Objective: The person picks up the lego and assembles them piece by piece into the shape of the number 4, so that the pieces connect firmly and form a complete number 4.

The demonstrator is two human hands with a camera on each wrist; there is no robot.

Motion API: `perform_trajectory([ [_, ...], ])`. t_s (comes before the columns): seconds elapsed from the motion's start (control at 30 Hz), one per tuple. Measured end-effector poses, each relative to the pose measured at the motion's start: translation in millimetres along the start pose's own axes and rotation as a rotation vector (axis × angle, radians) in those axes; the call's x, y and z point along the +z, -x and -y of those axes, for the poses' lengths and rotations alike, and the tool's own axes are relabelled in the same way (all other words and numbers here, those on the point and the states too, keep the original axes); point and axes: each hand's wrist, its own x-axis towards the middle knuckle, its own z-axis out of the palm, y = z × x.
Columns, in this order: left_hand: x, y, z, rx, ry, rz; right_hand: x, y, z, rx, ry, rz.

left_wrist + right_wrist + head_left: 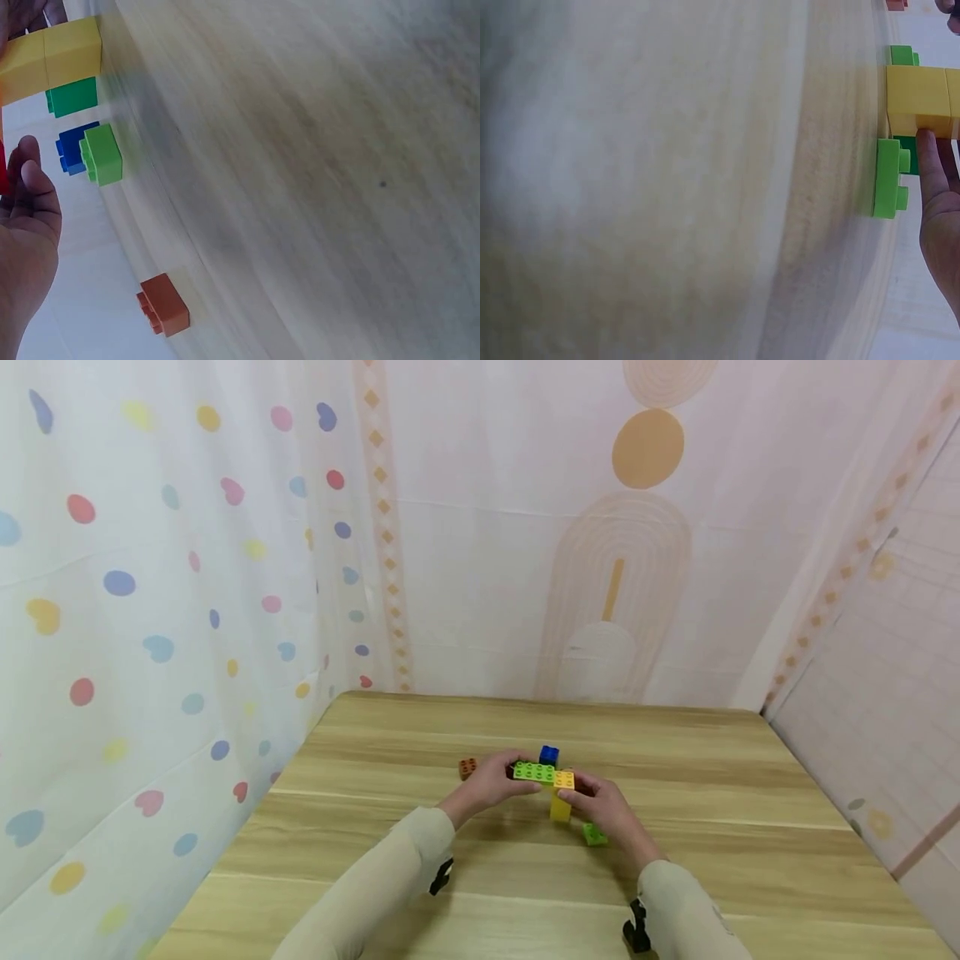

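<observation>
In the head view my left hand (495, 779) holds the left end of a long lime green toy building brick (534, 772), thumb along its front side. The brick's right end meets the top of a yellow brick stack (560, 807), upright on the wooden table. Its topmost piece is an orange-yellow brick (564, 779). My right hand (606, 803) pinches the stack near its top from the right, one finger lying along its side in the right wrist view. A sliver of red (2, 176) shows by my left hand (30, 240) at the left wrist view's edge.
A blue brick (549, 754) stands behind the stack, and a brown brick (468, 767) lies left of my left hand. By my right wrist lies a lime green brick (595, 834). The left wrist view adds a dark green brick (75, 97). Curtains (480, 543) hang behind the table (420, 718).
</observation>
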Motion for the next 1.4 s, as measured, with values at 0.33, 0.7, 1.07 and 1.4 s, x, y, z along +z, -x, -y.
perform_trajectory([
  [0.33,-3.6,-2.4,0.8,0.010,-0.038,0.023,-6,-0.7,4,-0.028,0.089,0.039],
  [0.7,-4.9,-1.9,-3.0,-0.011,-0.053,0.035,-31,12.4,10,-0.064,0.255,-0.021],
  [1.07,-6.5,-1.7,-3.4,-0.028,-0.076,0.040,-63,32.3,-11,-0.083,0.288,0.040],
  [1.4,-6.8,-3.2,-3.4,-0.014,-0.073,0.039,-61,34.6,-24,-0.066,0.320,0.212],
])
